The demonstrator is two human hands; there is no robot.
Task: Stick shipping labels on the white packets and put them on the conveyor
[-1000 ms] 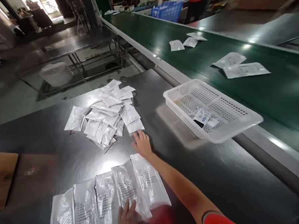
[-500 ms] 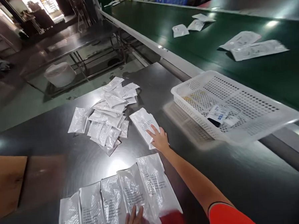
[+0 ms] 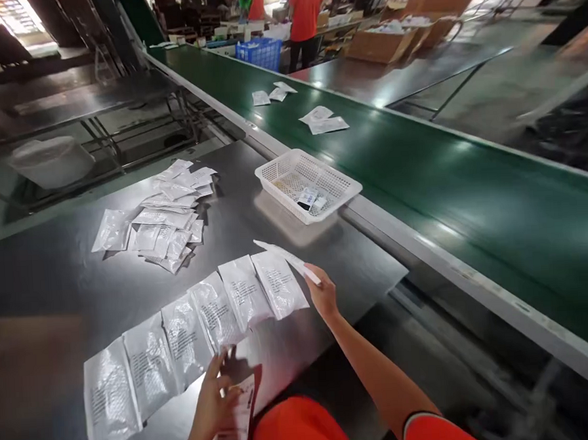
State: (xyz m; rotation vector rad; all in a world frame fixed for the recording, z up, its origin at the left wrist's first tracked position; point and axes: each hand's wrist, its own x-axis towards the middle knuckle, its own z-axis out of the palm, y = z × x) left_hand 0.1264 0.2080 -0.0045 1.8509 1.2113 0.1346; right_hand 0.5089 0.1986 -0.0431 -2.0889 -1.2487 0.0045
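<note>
On the steel table (image 3: 55,285), the left hand (image 3: 215,398) is pinching a printed packet (image 3: 238,413) at the near edge, below the row of pouches (image 3: 191,330). The right hand (image 3: 321,292) is gripping one pouch (image 3: 287,260) edge-on, beside the row's right end. Laying it down flat there seems the fitting move.

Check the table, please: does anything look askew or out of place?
Mostly tidy. The pouches in the row overlap evenly, while the pile behind it lies loose and jumbled. The basket sits skewed at the table's far edge beside the belt. No damage shows.
</note>
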